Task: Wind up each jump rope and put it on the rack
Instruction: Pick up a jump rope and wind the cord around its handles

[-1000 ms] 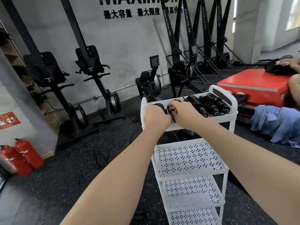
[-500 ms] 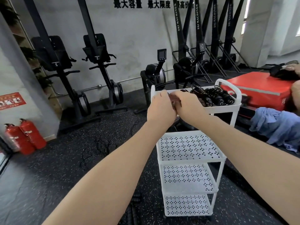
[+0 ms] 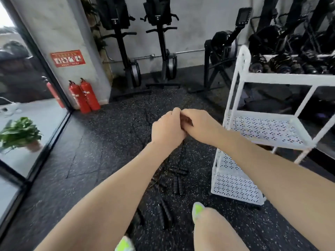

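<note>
**me:** Head cam view, looking down at the gym floor. My left hand (image 3: 167, 131) and right hand (image 3: 196, 126) are bunched together in front of me, knuckles touching, fingers curled in. A thin dark line hangs below them, but it's blurry and I honestly can't tell if either hand is pinching a cord or holding nothing.

**other:** Where are the ropes then?

**me:** Some are wound up already on the top shelf of the white rack (image 3: 237, 98), off to my right. The loose jump ropes (image 3: 178, 180) lie on the floor near my feet, handles crossed over each other, cords running away toward the far wall. Another pair of handles (image 3: 165, 213) sits closer, right beside my shoe (image 3: 198, 211).

**other:** What's the risk?

**me:** Tangles, mostly, I'd guess. Black cord on black speckled rubber is hard to see, and the handles overlap, so pulling one rope probably drags its neighbour along. I could also step on a handle or catch a cord under my foot, since they're so close. And the rack looks light, so a snagged cord might tug it.
</note>
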Available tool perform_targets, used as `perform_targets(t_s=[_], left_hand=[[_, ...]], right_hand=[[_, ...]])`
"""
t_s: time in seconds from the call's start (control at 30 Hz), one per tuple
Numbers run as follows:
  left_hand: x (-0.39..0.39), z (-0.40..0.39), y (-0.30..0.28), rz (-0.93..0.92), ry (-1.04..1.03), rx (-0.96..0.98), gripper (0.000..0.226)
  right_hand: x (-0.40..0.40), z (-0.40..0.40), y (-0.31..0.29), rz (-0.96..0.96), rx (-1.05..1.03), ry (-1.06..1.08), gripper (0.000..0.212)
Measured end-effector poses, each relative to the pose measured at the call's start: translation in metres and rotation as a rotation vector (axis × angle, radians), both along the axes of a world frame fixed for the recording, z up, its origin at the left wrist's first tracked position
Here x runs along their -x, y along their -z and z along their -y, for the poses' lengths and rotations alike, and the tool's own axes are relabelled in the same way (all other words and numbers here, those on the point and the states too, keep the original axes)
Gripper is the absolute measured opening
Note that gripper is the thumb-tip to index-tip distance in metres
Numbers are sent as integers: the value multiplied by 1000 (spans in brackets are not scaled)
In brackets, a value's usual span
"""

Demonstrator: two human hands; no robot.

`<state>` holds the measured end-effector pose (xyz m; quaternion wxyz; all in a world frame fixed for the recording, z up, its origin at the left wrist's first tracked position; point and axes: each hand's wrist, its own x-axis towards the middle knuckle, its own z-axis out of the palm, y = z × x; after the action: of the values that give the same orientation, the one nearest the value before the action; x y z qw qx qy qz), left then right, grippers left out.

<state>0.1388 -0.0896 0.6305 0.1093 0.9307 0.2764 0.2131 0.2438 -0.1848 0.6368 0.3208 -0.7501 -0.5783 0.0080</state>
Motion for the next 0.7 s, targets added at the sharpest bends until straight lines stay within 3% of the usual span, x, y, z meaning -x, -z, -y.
perform_targets(t_s=[0.27,0.7], left_hand=[[66,-69,146,-185,-156,194,26],[77,-130,359,-445,-328,528,29]], right_hand=[[37,-67,148,-200,380,-65,23],[37,-106,378,-452,841,14,16]])
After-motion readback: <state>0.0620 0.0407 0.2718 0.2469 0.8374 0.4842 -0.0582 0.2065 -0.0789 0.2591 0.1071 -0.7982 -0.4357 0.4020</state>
